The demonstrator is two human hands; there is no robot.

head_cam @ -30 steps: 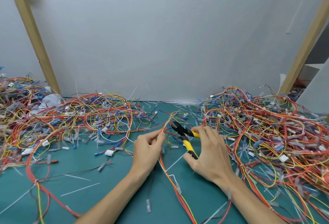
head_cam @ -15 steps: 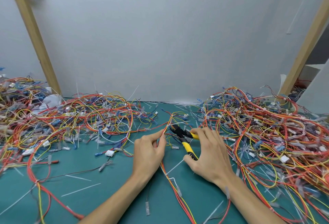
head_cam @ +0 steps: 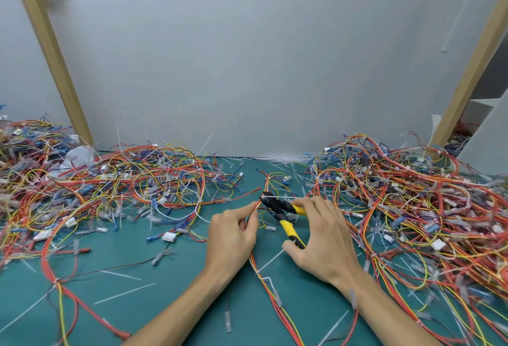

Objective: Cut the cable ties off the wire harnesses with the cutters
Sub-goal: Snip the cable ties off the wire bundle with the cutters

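A wooden post (head_cam: 55, 54) leans against the grey wall (head_cam: 261, 57) at far left, above a sprawling heap of red, yellow and blue wire harnesses (head_cam: 110, 189) on the teal work mat (head_cam: 170, 315). Loose white plastic tie offcuts (head_cam: 125, 293) lie on the mat in front of the heap.

At centre, the left hand (head_cam: 231, 238) rests low over the mat, its thumb and forefinger pinching a red-and-yellow wire harness (head_cam: 284, 315), which trails from the fingertips toward the near edge. Just beyond the pinch, a thin white cable tie (head_cam: 277, 196) crosses the wires, and the black head of the yellow-handled cutters (head_cam: 283, 214) meets it there. Whether the blades have closed on the tie cannot be told.

The right hand (head_cam: 324, 238) grips the cutters just beside the left hand, fingers curled over the upper handle and thumb pressing the lower one, the two handles splayed apart.

To the right, a second, denser heap of bundled wire harnesses (head_cam: 412, 203) spreads to the frame's edge, with another wooden post (head_cam: 472, 71) slanting up behind it.
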